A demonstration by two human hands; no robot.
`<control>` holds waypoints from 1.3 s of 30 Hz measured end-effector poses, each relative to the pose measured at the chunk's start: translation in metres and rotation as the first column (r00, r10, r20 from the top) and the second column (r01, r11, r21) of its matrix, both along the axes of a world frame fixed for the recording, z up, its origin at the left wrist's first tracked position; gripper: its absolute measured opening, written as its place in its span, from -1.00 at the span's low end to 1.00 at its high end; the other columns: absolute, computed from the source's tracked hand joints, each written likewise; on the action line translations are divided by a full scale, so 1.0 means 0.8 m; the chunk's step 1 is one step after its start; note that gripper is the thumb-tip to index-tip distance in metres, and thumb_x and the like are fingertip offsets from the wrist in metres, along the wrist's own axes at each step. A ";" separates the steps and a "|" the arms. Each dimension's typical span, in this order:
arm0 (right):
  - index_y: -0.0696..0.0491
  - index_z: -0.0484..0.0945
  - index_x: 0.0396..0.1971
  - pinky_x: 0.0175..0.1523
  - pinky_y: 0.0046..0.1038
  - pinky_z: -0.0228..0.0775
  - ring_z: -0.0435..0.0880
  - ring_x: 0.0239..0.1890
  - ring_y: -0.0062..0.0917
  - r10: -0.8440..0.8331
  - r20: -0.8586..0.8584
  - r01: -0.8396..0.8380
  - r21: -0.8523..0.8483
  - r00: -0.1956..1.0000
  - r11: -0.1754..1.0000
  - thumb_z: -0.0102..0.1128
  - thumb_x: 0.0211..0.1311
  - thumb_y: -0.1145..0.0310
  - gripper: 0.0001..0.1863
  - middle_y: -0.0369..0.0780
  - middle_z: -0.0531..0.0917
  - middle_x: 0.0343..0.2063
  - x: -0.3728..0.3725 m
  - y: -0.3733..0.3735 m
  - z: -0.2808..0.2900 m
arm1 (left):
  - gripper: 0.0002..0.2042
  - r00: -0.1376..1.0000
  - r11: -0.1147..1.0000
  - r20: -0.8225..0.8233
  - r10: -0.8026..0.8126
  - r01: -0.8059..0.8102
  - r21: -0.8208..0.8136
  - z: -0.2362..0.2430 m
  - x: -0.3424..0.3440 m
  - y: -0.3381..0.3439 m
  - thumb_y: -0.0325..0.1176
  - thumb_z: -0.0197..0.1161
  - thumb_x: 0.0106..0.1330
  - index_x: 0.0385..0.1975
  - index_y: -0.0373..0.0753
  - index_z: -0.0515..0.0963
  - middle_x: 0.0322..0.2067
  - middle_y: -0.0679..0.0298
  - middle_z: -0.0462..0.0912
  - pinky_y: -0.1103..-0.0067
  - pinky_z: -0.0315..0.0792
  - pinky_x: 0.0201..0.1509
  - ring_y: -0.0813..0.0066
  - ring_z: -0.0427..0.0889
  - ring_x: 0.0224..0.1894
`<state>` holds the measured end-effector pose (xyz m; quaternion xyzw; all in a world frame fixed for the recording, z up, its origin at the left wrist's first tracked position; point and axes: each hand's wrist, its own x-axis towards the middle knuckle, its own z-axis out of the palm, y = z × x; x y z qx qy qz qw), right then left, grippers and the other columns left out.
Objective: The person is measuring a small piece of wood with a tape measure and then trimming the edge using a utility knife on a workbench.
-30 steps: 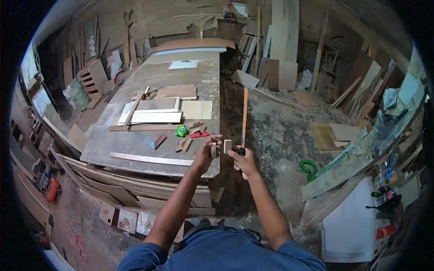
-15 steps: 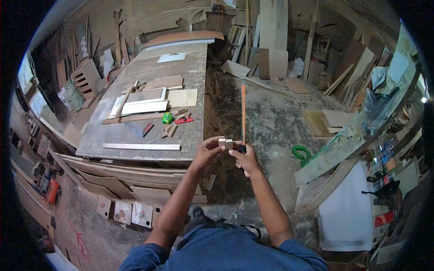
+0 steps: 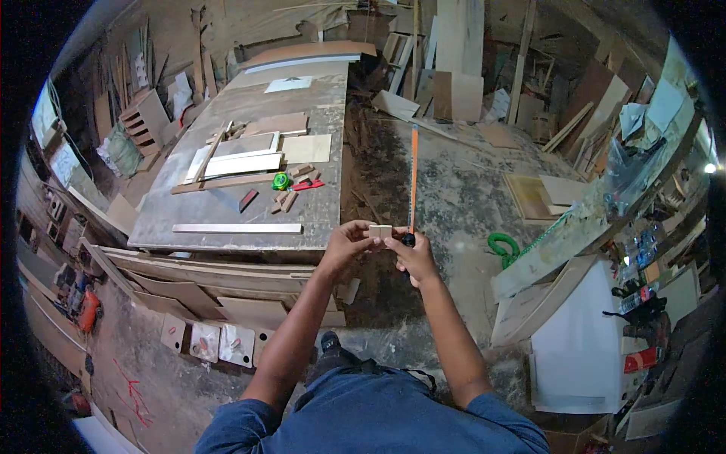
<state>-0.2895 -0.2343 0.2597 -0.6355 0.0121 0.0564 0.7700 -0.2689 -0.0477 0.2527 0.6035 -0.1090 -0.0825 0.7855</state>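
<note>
Both my hands are close together in the middle of the view, over the gap between two work surfaces. My left hand [image 3: 349, 243] pinches a small pale wooden block [image 3: 380, 231] between thumb and fingers. On the block's other side, the thumb of my right hand [image 3: 413, 258] presses against it. That same hand also grips a black handle [image 3: 408, 240], from which a long, narrow orange tool [image 3: 414, 178] stretches away from me. It resembles a saw seen nearly edge-on, but its exact kind is unclear. The right hand's lower fingers are partly hidden.
On the left workbench [image 3: 318, 219] lie a green tape measure [image 3: 280, 181], a red-handled tool [image 3: 306, 185], small wooden offcuts [image 3: 286, 201] and a pale wood strip [image 3: 237, 228]. A green coiled hose [image 3: 504, 248] is at right. Boards [image 3: 219, 276] lean below the bench.
The wood in my fingers has turned: two uneven upright pieces side by side showed before, and now one wider, level face shows. The orange tool tilts slightly further right.
</note>
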 end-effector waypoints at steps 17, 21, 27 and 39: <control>0.08 0.43 -0.17 -0.67 -0.64 0.16 0.31 -0.75 -0.78 0.047 -0.057 -0.045 0.034 0.997 0.998 0.36 0.15 0.35 -0.68 -0.27 0.58 -0.46 -0.001 -0.004 -0.012 | -0.75 1.000 0.997 -0.010 -0.008 0.008 -0.076 0.002 -0.010 -0.005 -0.53 0.33 0.21 -0.13 -0.26 0.50 -0.30 0.29 0.67 0.69 0.47 -0.37 0.62 0.62 -0.32; 0.08 0.42 -0.13 -0.67 -0.64 0.16 0.30 -0.75 -0.80 0.068 -0.061 -0.065 0.048 0.996 0.997 0.37 0.14 0.34 -0.63 -0.28 0.58 -0.44 -0.006 0.000 -0.010 | -0.75 0.999 1.000 0.041 -0.008 0.007 0.001 -0.005 -0.012 0.000 -0.52 0.32 0.22 -0.12 -0.25 0.50 -0.33 0.34 0.66 0.70 0.44 -0.40 0.64 0.61 -0.34; 0.07 0.42 -0.13 -0.66 -0.65 0.13 0.28 -0.75 -0.82 0.074 -0.077 -0.070 0.049 0.994 0.996 0.37 0.15 0.32 -0.64 -0.33 0.55 -0.47 -0.008 -0.008 -0.015 | -0.72 0.997 0.997 0.012 -0.070 0.069 0.039 0.013 -0.024 -0.004 -0.51 0.32 0.23 -0.07 -0.30 0.51 -0.28 0.32 0.66 0.67 0.48 -0.32 0.63 0.61 -0.28; 0.06 0.45 -0.18 -0.66 -0.64 0.10 0.26 -0.75 -0.81 0.100 -0.089 -0.098 0.031 0.991 0.995 0.38 0.14 0.35 -0.68 -0.40 0.49 -0.53 -0.014 -0.013 -0.006 | -0.75 0.995 0.996 0.055 -0.082 0.079 0.047 -0.002 -0.018 -0.007 -0.50 0.29 0.26 -0.08 -0.32 0.52 -0.28 0.29 0.66 0.67 0.48 -0.33 0.61 0.61 -0.30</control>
